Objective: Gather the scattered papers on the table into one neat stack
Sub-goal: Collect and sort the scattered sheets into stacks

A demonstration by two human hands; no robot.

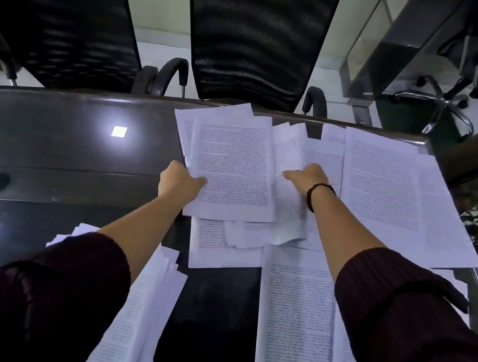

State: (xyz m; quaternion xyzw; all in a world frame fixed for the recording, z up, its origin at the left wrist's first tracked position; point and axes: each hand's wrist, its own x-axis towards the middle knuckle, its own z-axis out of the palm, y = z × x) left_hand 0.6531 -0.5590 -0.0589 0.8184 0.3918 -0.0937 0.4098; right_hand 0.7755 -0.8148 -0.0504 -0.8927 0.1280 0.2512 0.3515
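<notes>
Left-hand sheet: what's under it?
Under the sheet gripped by the left hand, other printed papers poke out at its edges; how many lie beneath is hidden.

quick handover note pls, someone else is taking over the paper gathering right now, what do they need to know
Left hand: grips the left edge of a printed sheet at mid-table.
Right hand: lies on the overlapping sheets beside it; grip unclear.
Papers: loose spread across the far right of the table, more pages near right, a rough pile near left under the left arm.
Done: no single neat stack yet.
Left: collect every group, merge, square the edges.
</notes>
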